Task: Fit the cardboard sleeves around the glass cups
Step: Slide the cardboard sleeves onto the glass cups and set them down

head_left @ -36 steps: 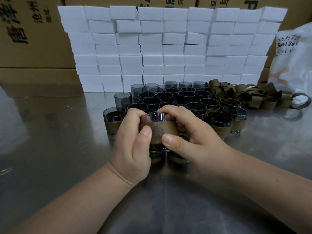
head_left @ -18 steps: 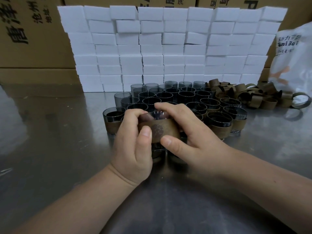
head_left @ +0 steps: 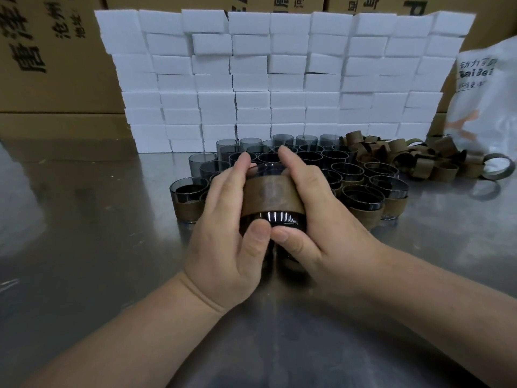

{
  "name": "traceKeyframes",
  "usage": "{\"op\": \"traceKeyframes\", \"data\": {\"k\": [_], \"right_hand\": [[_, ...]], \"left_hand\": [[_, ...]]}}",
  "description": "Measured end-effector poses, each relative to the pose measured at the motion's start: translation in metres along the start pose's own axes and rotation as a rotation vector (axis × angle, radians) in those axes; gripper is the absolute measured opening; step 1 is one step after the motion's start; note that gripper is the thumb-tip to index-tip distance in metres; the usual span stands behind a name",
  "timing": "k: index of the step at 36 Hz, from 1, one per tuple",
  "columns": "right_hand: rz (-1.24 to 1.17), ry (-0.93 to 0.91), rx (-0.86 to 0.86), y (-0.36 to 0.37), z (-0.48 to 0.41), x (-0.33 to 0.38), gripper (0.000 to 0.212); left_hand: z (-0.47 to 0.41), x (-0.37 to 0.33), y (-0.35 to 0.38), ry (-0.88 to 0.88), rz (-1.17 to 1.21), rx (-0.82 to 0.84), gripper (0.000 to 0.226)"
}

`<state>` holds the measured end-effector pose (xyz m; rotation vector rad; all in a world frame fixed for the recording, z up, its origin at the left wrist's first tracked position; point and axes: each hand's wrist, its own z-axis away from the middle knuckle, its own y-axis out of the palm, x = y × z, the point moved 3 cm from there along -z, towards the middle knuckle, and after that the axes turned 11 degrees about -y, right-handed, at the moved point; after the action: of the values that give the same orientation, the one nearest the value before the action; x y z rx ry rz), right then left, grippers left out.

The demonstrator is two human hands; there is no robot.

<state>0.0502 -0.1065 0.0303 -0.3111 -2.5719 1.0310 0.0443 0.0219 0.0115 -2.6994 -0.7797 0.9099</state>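
Cardboard sleeve [head_left: 272,196] is sitting around a tilted glass cup [head_left: 275,219], with left hand [head_left: 226,233] and right hand [head_left: 316,219] gripping both. Sleeved cups [head_left: 363,217] are standing beside the hands. Bare cups [head_left: 201,163] behind and loose sleeves [head_left: 419,161] far right are waiting, so it looks roughly half done.

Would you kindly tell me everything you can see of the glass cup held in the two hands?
The cup is dark, smoky glass, round, with a glossy base that catches a bright reflection. A brown cardboard sleeve with a faint printed emblem wraps its middle. It is tilted, base towards the camera, rim away. The left hand and right hand grip it from either side, thumbs on the base, fingers over the rim.
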Motion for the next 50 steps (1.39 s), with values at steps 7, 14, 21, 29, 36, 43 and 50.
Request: {"op": "traceKeyframes", "data": {"k": [7, 14, 21, 29, 36, 43, 50], "right_hand": [[-0.056, 0.06, 0.018, 0.0023, 0.0014, -0.0012, 0.065], [-0.052, 0.058, 0.008, 0.0028, 0.0022, -0.002, 0.063], [-0.06, 0.063, -0.002, 0.0037, 0.0027, -0.0024, 0.061], [-0.075, 0.051, -0.019, 0.0024, 0.002, 0.0, 0.058], [-0.066, 0.048, -0.041, 0.0022, 0.0026, 0.0013, 0.052], [-0.056, 0.06, -0.019, 0.0037, 0.0035, -0.0022, 0.052], [-0.086, 0.045, -0.053, 0.0053, 0.0041, -0.0029, 0.06]], "left_hand": [[-0.0007, -0.0003, -0.0007, -0.007, -0.053, -0.014, 0.071], [-0.0018, -0.0015, 0.0008, -0.046, -0.074, 0.012, 0.084], [-0.0019, -0.0019, 0.0011, -0.057, -0.078, 0.02, 0.082], [-0.0005, -0.0028, 0.0023, -0.054, -0.079, -0.006, 0.08], [0.0013, -0.004, 0.002, -0.067, -0.076, -0.037, 0.078], [0.0001, -0.0005, 0.0034, -0.081, -0.066, -0.019, 0.082], [0.0024, 0.0007, 0.0026, -0.034, -0.03, 0.003, 0.076]]}}
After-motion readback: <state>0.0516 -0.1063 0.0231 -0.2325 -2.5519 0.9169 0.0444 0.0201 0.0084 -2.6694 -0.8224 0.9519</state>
